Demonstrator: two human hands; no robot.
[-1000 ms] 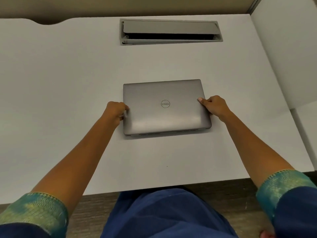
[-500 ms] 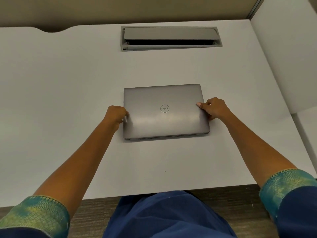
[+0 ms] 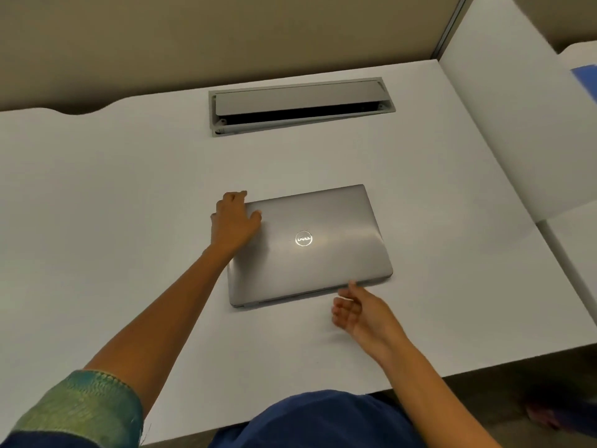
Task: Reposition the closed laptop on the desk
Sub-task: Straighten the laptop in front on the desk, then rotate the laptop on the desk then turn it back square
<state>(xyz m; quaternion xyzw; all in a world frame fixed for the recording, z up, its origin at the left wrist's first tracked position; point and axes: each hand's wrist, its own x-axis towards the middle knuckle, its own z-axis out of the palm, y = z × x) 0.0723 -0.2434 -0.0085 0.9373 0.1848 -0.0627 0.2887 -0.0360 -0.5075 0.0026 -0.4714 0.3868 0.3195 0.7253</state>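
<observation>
A closed grey laptop with a round logo lies flat on the white desk, turned slightly so its right side sits farther from me. My left hand rests on the laptop's far left corner, thumb on the lid and fingers curled over the back edge. My right hand hovers at the front edge near the right corner, fingers spread, palm facing left, thumb tip just touching the edge.
A grey cable hatch with its flap ajar is set into the desk behind the laptop. A white partition bounds the right side. The desk's front edge runs just above my lap.
Both hands left the laptop's sides: the left went to the far left corner, the right dropped to the front edge and opened. The laptop has turned slightly. The camera tilted up.
</observation>
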